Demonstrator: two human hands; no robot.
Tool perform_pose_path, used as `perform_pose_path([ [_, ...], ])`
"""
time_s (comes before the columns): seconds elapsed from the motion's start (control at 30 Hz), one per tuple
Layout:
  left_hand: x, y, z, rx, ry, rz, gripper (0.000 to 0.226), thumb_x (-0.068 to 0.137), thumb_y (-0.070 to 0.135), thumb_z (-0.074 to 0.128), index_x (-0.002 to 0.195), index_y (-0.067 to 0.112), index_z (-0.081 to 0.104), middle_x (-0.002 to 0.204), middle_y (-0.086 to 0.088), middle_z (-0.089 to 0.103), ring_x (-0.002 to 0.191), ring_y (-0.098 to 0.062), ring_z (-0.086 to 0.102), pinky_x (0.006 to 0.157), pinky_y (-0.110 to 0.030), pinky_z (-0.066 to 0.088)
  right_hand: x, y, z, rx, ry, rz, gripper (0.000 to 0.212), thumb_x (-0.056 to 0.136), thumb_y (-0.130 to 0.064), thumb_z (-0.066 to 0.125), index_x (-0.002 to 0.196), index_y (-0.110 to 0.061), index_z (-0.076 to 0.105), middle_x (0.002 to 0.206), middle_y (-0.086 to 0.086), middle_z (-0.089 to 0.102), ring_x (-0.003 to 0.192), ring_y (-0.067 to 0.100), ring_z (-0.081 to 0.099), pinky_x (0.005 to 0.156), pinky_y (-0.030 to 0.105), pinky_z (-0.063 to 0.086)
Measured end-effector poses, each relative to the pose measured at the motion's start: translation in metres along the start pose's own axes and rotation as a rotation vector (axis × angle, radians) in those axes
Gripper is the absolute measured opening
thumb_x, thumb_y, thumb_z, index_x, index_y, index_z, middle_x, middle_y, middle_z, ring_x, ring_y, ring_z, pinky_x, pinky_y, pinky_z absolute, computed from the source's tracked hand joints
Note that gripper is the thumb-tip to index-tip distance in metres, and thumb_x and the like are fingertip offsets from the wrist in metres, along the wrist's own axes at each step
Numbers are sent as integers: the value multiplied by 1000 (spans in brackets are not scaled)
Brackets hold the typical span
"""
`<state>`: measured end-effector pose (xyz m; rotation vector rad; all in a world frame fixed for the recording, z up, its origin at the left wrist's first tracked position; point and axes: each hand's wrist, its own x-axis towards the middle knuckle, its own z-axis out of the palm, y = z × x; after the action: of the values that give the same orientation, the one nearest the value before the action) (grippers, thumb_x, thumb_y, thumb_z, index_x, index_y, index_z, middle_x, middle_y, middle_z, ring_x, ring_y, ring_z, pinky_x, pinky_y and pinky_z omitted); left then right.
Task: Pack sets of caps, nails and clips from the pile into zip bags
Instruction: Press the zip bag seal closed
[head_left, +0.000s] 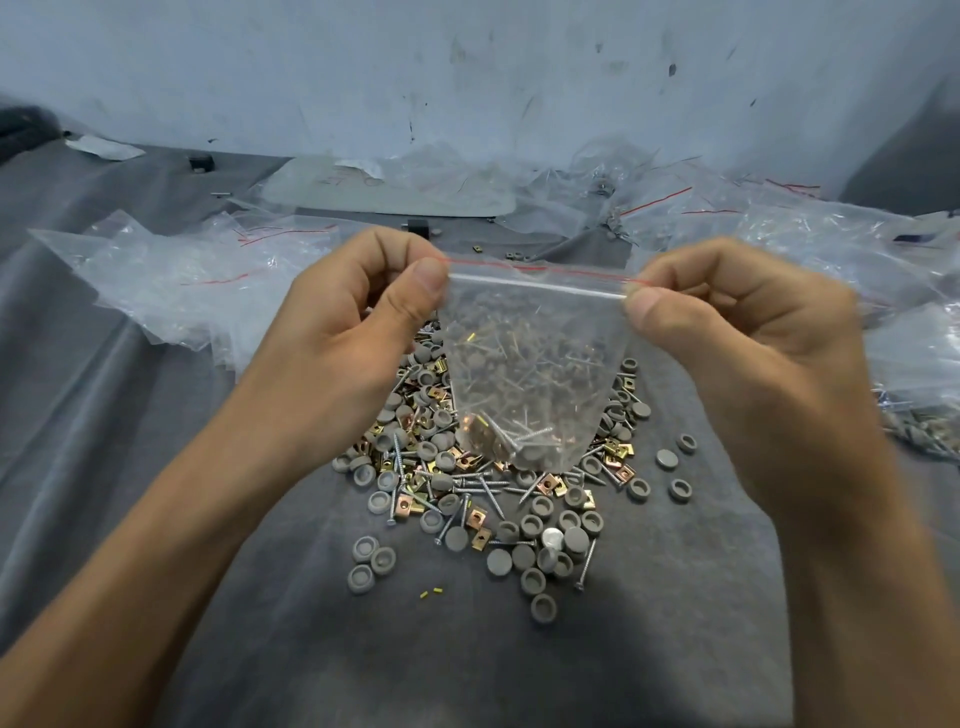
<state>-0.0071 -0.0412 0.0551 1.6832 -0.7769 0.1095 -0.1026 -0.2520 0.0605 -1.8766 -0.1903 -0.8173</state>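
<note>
A clear zip bag (535, 353) with a red line along its top hangs above the pile. My left hand (358, 322) pinches its top left corner and my right hand (727, 322) pinches its top right corner. A few nails, a brass clip and grey caps lie in the bag's bottom. Below it, on the grey cloth, spreads the pile (488, 499) of grey round caps, silver nails and brass clips. Part of the pile is hidden behind the bag.
Heaps of clear zip bags (171, 280) lie to the left, and more bags (810, 244) lie at the back right, some filled. A grey flat panel (384, 192) lies by the scuffed wall. Two small yellow bits (431, 592) lie near the front.
</note>
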Motion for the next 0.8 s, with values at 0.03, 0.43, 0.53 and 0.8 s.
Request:
perform_pose_path([
  [0.03, 0, 0, 1, -23, 0, -14, 13, 98, 32, 52, 90, 25, 59, 79, 9, 57, 72, -7, 52, 70, -27, 52, 0, 2, 1, 41, 3, 16, 11, 86, -24, 67, 80, -15, 69, 69, 6, 61, 63, 22, 49, 58, 36, 35],
  [0.43, -1, 0, 4, -50, 43, -61, 18, 91, 36, 53, 88, 19, 60, 79, -6, 52, 67, -20, 45, 62, -53, 41, -7, 19, 5, 90, -144, 123, 13, 95, -16, 68, 88, -5, 70, 67, 8, 57, 62, 23, 44, 56, 42, 37],
  [0.53, -2, -2, 5, -55, 51, -38, 18, 92, 36, 53, 90, 20, 60, 78, -4, 53, 66, -24, 44, 63, -54, 41, -7, 19, 4, 77, -127, 103, 11, 96, -14, 67, 87, -8, 69, 67, -8, 55, 61, 10, 45, 54, 23, 36],
  [0.8, -5, -7, 5, 86, -83, 4, 32, 73, 57, 79, 99, 40, 71, 83, 10, 66, 71, -2, 60, 62, -16, 47, -8, 23, 15, 126, -173, 131, 15, 95, -19, 67, 94, -5, 69, 73, 6, 61, 64, 12, 50, 55, 26, 40],
])
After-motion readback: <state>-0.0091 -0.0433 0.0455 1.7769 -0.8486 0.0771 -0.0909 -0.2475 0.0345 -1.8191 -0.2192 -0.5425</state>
